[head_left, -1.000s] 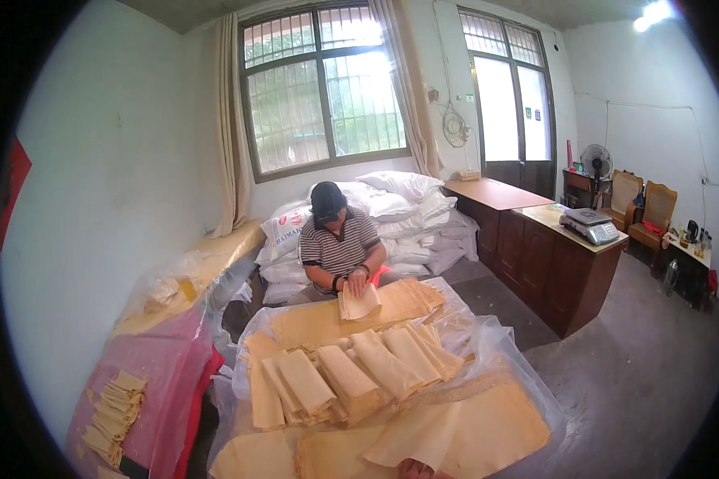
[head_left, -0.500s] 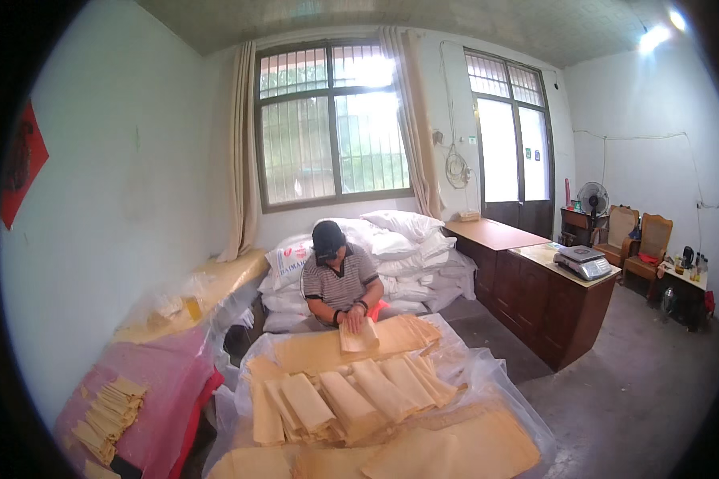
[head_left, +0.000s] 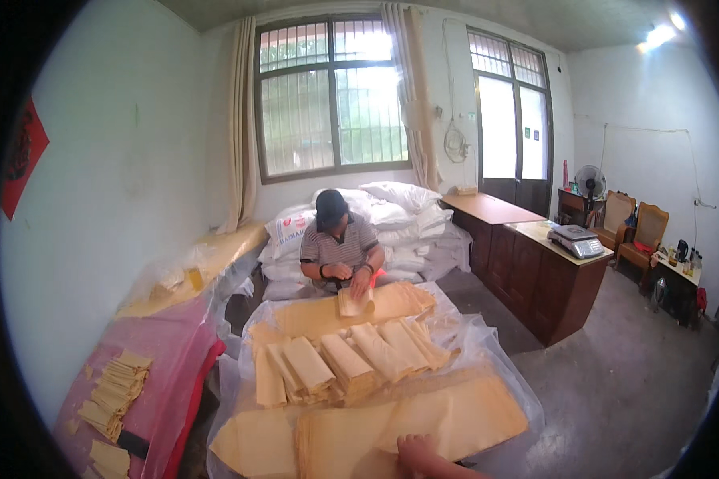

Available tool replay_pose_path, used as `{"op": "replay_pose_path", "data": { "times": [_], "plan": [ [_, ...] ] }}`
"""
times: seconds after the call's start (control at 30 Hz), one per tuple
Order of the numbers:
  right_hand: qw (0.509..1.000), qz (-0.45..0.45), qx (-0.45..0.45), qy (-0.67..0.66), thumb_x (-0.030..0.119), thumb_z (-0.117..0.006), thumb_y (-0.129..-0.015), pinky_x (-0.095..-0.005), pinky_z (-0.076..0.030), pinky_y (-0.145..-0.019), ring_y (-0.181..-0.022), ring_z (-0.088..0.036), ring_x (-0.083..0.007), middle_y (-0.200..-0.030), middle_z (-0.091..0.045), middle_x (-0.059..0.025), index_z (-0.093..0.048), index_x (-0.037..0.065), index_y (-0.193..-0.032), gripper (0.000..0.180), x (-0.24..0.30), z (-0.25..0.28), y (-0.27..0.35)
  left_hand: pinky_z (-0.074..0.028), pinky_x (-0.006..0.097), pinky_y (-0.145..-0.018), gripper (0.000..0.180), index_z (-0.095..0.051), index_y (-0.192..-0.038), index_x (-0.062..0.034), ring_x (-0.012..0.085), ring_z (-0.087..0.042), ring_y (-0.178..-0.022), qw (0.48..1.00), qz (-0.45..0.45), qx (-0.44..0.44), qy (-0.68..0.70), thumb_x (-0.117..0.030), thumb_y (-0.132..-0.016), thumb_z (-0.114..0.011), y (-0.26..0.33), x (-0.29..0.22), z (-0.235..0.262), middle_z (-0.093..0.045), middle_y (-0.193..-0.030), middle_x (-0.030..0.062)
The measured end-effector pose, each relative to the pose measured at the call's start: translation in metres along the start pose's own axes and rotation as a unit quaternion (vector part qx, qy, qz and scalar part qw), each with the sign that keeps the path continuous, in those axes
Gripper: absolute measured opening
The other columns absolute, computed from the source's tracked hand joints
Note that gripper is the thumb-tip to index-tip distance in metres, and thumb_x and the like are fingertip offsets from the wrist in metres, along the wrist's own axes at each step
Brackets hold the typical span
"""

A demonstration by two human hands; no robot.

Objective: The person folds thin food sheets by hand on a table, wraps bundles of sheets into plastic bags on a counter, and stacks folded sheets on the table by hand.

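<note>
Broad, thin yellow sheets [head_left: 359, 435], like bean-curd skin, lie in stacks on the near part of the plastic-covered table. My right hand [head_left: 420, 457] comes in at the lower edge, its fingers curled on the near margin of the top sheet and seemingly pinching it. My left hand is out of view. Beyond the sheets, several folded yellow bundles [head_left: 350, 363] lie side by side. Across the table a person in a striped shirt and dark cap has one hand [head_left: 362, 282] on a folded yellow sheet [head_left: 355, 303]; the other hand is raised beside it.
Clear plastic [head_left: 499, 351] hangs over the table's edges. At left, a pink-covered table [head_left: 160, 375] bears small yellow strips [head_left: 116, 391]. White sacks [head_left: 403, 223] are piled behind the person. A brown counter [head_left: 535, 283] with a scale [head_left: 575, 241] stands at right.
My right hand has come into view at the lower edge, onto the near sheets. The view has tipped down. The person opposite has lifted one hand off the folded sheet.
</note>
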State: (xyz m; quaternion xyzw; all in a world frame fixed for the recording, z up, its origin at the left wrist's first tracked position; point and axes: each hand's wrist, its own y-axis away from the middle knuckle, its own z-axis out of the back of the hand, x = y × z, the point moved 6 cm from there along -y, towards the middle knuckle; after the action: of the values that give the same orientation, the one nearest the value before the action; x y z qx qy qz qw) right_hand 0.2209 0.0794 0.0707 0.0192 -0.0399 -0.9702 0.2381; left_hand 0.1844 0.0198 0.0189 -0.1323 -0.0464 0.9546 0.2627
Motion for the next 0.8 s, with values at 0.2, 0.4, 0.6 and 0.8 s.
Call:
{"op": "replay_pose_path", "data": {
  "times": [0.2, 0.4, 0.6, 0.8],
  "plan": [
    [0.997, 0.067, 0.012, 0.047, 0.028, -0.057, -0.088, -0.0458, -0.051, -0.074, -0.086, -0.068, -0.0300, -0.094, -0.068, -0.0102, -0.066, 0.010, -0.094, 0.022, 0.001, -0.011, 0.000, -0.038, 0.053, -0.103, 0.063, -0.050, -0.133, -0.0053, 0.0315, -0.048, -0.124, 0.994, 0.001, -0.060, -0.089, -0.039, -0.083, -0.067, 0.018, -0.008, 0.023, -0.051, -0.135, 0.0171],
    [0.828, -0.187, -0.356, -0.392, 0.016, -0.059, -0.091, -0.0372, -0.047, -0.061, -0.064, -0.056, -0.0203, -0.072, -0.060, -0.0072, -0.057, 0.005, -0.081, 0.015, -0.133, 0.003, 0.020, -0.032, 0.060, -0.106, 0.069, -0.050, -0.137, -0.0188, 0.0327, -0.037, -0.136, 0.994, 0.094, 0.011, -0.059, -0.043, -0.077, -0.073, 0.049, 0.043, 0.027, -0.043, -0.144, 0.0116],
    [0.499, -0.369, -0.412, -0.667, 0.017, -0.054, -0.093, -0.0275, -0.046, -0.059, -0.069, -0.054, -0.0120, -0.081, -0.056, 0.0017, -0.057, 0.013, -0.098, 0.007, -0.257, -0.035, 0.116, -0.039, 0.050, -0.103, 0.064, -0.056, -0.130, -0.0146, 0.0350, -0.048, -0.125, 0.962, 0.179, -0.193, 0.066, -0.036, -0.072, -0.075, 0.118, 0.124, 0.072, -0.054, -0.132, 0.0144],
    [0.405, -0.378, -0.291, -0.780, 0.027, -0.058, -0.094, -0.0256, -0.043, -0.052, -0.063, -0.051, -0.0111, -0.075, -0.054, 0.0026, -0.055, 0.016, -0.098, 0.012, -0.236, -0.118, 0.134, -0.039, 0.047, -0.104, 0.064, -0.056, -0.129, -0.0087, 0.0371, -0.050, -0.121, 0.785, 0.523, -0.329, 0.037, -0.026, -0.070, -0.075, 0.247, 0.266, 0.094, -0.059, -0.123, 0.0172]
  ]
}}
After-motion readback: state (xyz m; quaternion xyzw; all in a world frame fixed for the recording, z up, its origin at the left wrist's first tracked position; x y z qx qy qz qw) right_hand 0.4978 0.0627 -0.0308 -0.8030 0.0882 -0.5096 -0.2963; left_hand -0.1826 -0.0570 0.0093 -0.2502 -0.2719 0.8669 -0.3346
